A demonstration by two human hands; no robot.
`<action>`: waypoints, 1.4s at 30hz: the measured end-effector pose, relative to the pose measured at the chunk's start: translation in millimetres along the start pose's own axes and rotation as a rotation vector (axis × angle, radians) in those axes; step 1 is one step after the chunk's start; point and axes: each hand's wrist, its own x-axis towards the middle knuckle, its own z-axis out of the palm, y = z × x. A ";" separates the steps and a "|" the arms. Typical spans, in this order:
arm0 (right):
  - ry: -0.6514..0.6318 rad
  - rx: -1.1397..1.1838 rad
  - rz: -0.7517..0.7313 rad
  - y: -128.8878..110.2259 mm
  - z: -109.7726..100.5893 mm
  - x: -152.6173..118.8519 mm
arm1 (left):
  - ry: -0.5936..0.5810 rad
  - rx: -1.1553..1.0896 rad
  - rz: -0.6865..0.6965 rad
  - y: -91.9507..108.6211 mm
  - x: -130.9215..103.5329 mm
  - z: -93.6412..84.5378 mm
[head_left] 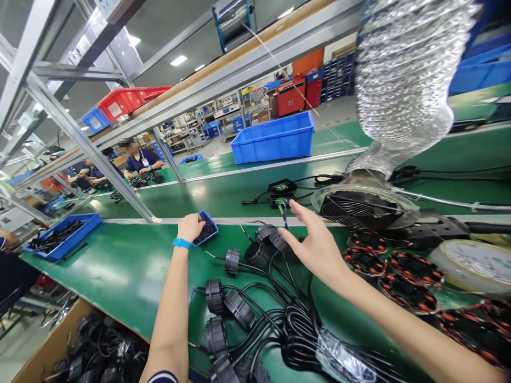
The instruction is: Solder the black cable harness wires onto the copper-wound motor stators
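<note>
My left hand (190,227), with a blue band at the wrist, reaches into a small blue tray (214,223) of small black parts; its fingertips are partly hidden among them. My right hand (315,244) is held over the bench with thumb and fingers apart, nothing between them. Just left of it lie black round connectors (256,254) with cables. Beyond its fingertips is a small black box with a green board and coloured wires (281,201). More round caps (214,296) and a coiled black cable bundle (299,324) spread over the green bench (131,271) between my forearms.
A fume fan (359,208) under a foil duct (403,80) stands at the right, near several black-and-orange rings (411,279). A blue bin (273,139) sits beyond. At left are a blue tray (64,236), a metal post and a carton (43,346). People (143,159) sit far left.
</note>
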 end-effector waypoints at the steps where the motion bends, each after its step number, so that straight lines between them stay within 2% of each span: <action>1: -0.002 -0.022 -0.069 -5.1 -3.1 0.7 | -0.026 0.004 -0.003 -4.1 -0.7 6.3; 3: -0.066 -0.019 -0.206 -16.6 -6.6 3.1 | -0.064 -0.001 0.003 -9.9 -3.1 19.6; 5: -0.219 0.003 -0.334 -30.6 -3.3 5.8 | -0.068 -0.013 0.006 -13.2 -6.1 31.8; 9: -0.615 -0.087 -0.491 -68.8 29.0 8.0 | -0.010 -0.043 0.004 -14.1 -13.3 46.6; 12: -0.862 -0.318 -0.435 -97.1 67.2 6.4 | 0.053 -0.062 0.025 -12.2 -18.9 51.4; 15: -0.928 -0.414 -0.345 -113.6 102.5 4.2 | 0.107 -0.077 0.056 -11.9 -22.6 55.0; 18: -0.966 -0.447 -0.248 -118.7 125.7 1.4 | 0.152 -0.090 0.071 -14.0 -22.9 58.3; 20: -0.968 -0.431 -0.196 -119.1 133.3 -1.4 | 0.179 -0.103 0.071 -15.3 -21.8 60.2; 23: -0.913 -0.354 -0.119 -118.1 133.7 -6.6 | 0.206 -0.127 0.069 -15.3 -21.0 62.2; 30: -0.581 0.011 0.123 -108.9 109.8 -21.9 | 0.258 -0.189 0.043 -10.1 -30.0 56.5; 34: -0.432 0.242 0.228 -102.0 107.6 -31.2 | 0.275 -0.254 0.035 -10.2 -32.6 51.8; 42: -0.381 0.642 0.379 -83.2 128.4 -27.2 | 0.280 -0.542 0.040 -10.5 -28.9 46.4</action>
